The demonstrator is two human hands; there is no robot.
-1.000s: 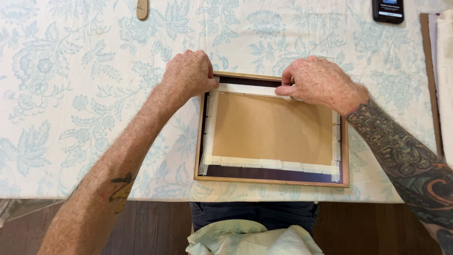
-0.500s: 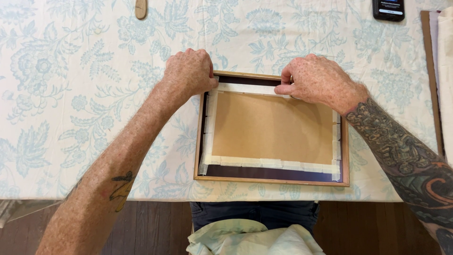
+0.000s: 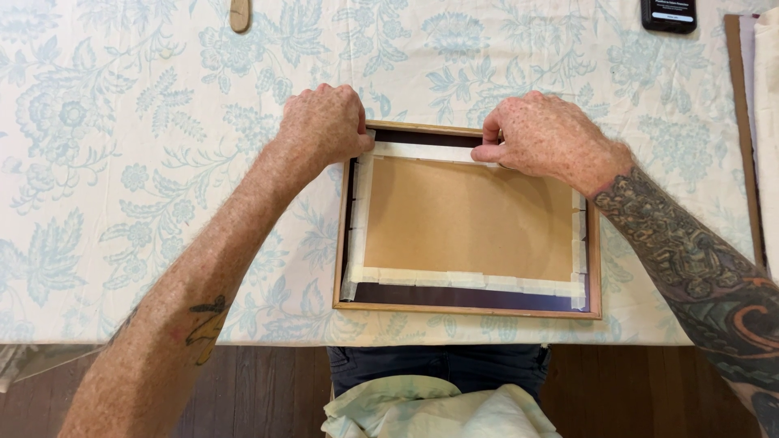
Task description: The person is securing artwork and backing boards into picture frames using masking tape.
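Pale cloth printed with light blue flowers covers the desk (image 3: 122, 162), seen from above, with dark wood floor showing along the near edge. Near the middle lies a wooden picture frame (image 3: 466, 310), face down, its brown backing board (image 3: 466, 219) edged on all sides with strips of whitish tape (image 3: 422, 152). The left hand (image 3: 324, 126) rests on the frame's far left corner, fingers curled down over the tape end there. The right hand (image 3: 548, 138) sits at the far edge toward the right, thumb and fingers pinched on the far tape strip, pressing it against the frame. Both forearms reach in from the near side; the right one is heavily tattooed. At the far edge of the desk lie a small wooden tool (image 3: 239, 15), to the left, and a dark phone (image 3: 668, 15), to the right.
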